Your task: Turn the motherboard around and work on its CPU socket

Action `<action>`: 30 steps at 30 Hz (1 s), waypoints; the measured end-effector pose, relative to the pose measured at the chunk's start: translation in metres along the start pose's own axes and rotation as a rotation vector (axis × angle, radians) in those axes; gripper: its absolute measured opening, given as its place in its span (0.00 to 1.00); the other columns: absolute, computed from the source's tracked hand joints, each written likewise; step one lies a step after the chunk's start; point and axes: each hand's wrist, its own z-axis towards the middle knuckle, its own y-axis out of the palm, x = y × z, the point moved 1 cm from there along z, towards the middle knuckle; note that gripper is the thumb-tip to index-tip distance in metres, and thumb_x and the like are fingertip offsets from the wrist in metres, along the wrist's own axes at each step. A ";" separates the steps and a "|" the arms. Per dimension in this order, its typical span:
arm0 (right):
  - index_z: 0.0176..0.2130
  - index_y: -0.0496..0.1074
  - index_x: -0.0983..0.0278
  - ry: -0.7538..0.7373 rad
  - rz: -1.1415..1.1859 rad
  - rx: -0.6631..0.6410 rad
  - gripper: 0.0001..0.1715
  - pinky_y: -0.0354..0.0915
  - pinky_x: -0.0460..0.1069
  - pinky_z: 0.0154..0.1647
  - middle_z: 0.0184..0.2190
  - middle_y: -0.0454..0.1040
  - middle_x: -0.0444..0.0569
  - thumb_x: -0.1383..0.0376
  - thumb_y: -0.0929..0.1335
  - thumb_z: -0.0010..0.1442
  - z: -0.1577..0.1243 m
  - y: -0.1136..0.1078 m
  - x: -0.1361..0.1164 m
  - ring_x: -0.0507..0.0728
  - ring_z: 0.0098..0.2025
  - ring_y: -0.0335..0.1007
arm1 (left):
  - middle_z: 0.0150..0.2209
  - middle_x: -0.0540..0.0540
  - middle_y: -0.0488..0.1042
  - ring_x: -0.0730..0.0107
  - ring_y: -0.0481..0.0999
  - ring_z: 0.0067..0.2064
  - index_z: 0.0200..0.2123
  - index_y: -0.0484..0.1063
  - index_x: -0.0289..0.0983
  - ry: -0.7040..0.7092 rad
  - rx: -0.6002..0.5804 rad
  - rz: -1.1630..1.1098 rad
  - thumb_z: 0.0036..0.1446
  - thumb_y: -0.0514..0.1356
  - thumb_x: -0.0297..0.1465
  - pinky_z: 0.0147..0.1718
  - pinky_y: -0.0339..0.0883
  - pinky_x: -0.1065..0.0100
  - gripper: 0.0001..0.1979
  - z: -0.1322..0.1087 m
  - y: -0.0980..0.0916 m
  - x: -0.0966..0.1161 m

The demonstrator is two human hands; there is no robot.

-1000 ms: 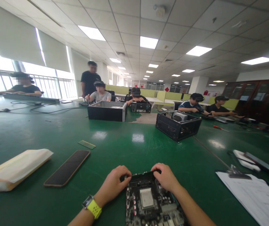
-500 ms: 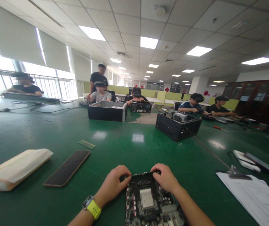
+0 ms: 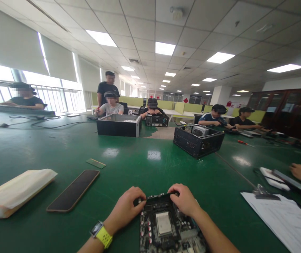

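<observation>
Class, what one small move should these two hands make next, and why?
Perhaps press lightly and evenly at both ends of the dark strip: the left hand and right hand are at opposite ends of it, along the far edge of the circuit board. Whether it is loose cannot be seen.

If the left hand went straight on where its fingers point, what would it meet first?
Most likely the dark strip along the far edge of the circuit board, with the right hand beyond it, though depth is hard to judge.
</observation>
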 end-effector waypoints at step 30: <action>0.30 0.74 0.60 -0.008 -0.003 0.005 0.11 0.59 0.48 0.43 0.32 0.75 0.44 0.67 0.63 0.49 0.000 -0.002 -0.003 0.55 0.39 0.67 | 0.32 0.49 0.74 0.66 0.70 0.38 0.30 0.72 0.39 -0.022 -0.011 0.006 0.54 0.57 0.29 0.40 0.62 0.67 0.05 0.000 -0.003 0.006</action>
